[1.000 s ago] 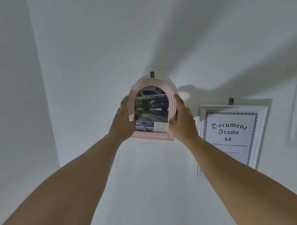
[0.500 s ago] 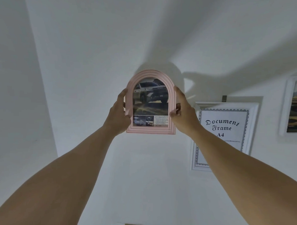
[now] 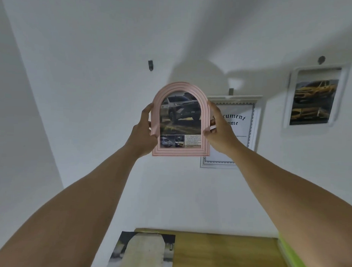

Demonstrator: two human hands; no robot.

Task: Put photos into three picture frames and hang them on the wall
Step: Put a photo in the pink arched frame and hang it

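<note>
An arched pink frame [image 3: 181, 121] with a car photo in it is held up in front of the white wall, away from it. My left hand [image 3: 144, 132] grips its left edge and my right hand [image 3: 218, 128] grips its right edge. A bare dark wall hook [image 3: 150, 65] sits above and to the left of the frame. A white document frame [image 3: 249, 124] hangs on its hook [image 3: 231, 91] behind my right hand. Further right hangs a white frame with a yellow car photo [image 3: 314, 98].
Below, a wooden table [image 3: 223, 252] stands against the wall. On its left end lies a cut-out photo sheet with an arch-shaped hole [image 3: 143, 252]. A green edge [image 3: 292, 257] runs along the table's right side. The wall's corner is at the left.
The pink frame has come off the wall and moved down and to the right, uncovering the hook. The view has tilted down, so the table shows.
</note>
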